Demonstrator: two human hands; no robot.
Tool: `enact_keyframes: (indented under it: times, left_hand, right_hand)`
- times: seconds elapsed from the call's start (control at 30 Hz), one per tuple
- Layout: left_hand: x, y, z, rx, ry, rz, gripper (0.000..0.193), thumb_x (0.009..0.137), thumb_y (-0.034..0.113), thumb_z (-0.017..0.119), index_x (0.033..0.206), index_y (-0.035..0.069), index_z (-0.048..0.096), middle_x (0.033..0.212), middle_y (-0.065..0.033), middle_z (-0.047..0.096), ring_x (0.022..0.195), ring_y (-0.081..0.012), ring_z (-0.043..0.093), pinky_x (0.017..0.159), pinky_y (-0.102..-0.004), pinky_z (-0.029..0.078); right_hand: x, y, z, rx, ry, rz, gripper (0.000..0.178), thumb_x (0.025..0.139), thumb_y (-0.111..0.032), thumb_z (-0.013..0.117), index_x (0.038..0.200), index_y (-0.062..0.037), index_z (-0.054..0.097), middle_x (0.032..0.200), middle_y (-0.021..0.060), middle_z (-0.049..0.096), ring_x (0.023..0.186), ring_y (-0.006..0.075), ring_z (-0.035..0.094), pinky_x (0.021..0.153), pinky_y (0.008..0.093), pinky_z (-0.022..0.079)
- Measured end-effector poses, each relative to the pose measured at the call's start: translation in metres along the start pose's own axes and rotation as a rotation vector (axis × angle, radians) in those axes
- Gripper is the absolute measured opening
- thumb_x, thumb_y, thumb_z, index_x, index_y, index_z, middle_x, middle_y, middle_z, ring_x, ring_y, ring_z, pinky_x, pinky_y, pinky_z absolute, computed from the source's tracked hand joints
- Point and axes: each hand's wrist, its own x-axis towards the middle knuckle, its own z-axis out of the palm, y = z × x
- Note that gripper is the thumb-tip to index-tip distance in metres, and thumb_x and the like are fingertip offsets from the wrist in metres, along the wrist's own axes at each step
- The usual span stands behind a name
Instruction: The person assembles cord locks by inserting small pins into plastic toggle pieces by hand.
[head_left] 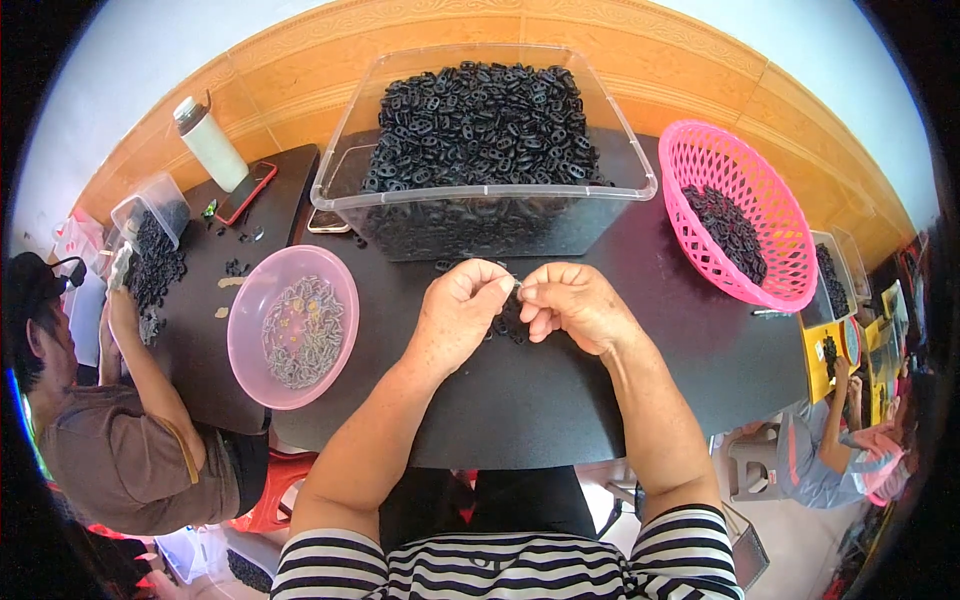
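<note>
Hands are held together just in front of the clear bin (484, 190), above the black counter (560, 400). A small metal piece (517, 289) is pinched between the fingertips of the left hand (462, 305) and right hand (572, 303), both clenched on it. Loose black parts (510, 325) lie directly beneath them. The pink bowl (292, 326) sits left of the bin, nearer the left hand.

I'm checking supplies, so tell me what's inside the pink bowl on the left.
The pink bowl holds a shallow heap of small grey metal pieces, with a few yellowish ones among them. Bare pink shows around the heap. Whatever lies beneath the heap is covered.
</note>
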Motion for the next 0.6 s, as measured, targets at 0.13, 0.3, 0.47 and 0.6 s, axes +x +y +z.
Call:
enact_keyframes:
  times: [0.13,0.3,0.47,0.6]
  left_hand:
    - [0.0,0.0,0.0,-0.033,-0.012,-0.003,0.01,0.086,0.015,0.054,0.082,0.006,0.055,0.062,0.0037,0.047,0.041,-0.0004,0.034,0.034,-0.0152,0.025]
    - [0.0,-0.001,-0.001,-0.095,-0.055,0.001,0.01,0.085,0.016,0.054,0.083,0.006,0.055,0.061,0.0041,0.047,0.041,-0.0005,0.034,0.034,-0.0153,0.025]
    - [0.002,-0.001,0.0,0.017,0.007,-0.083,0.012,0.085,0.018,0.055,0.081,0.006,0.054,0.06,0.0035,0.046,0.04,-0.0008,0.033,0.034,-0.0161,0.025]
    - [0.001,0.003,-0.002,-0.111,-0.023,-0.153,0.013,0.084,0.019,0.055,0.08,0.006,0.054,0.06,0.0032,0.045,0.04,-0.001,0.032,0.033,-0.0165,0.024]
  right_hand:
    - [-0.003,-0.005,0.002,0.084,0.014,0.023,0.013,0.083,-0.013,0.054,0.081,-0.0014,0.058,0.065,0.0077,0.06,0.05,0.0139,0.057,0.05,0.0274,0.05]
    - [0.001,0.002,0.002,0.073,-0.02,-0.021,0.012,0.082,-0.013,0.056,0.08,-0.0012,0.058,0.066,0.0072,0.06,0.055,0.0131,0.058,0.053,0.0258,0.05]
    - [0.003,0.014,0.01,-0.582,0.19,-0.464,0.01,0.081,-0.01,0.055,0.076,-0.0022,0.058,0.066,0.0046,0.06,0.059,0.009,0.055,0.055,0.0225,0.046]
    - [-0.003,0.007,0.016,-0.867,0.3,-0.596,0.009,0.081,-0.009,0.054,0.075,-0.0027,0.057,0.067,0.0031,0.059,0.06,0.0079,0.054,0.055,0.022,0.045]
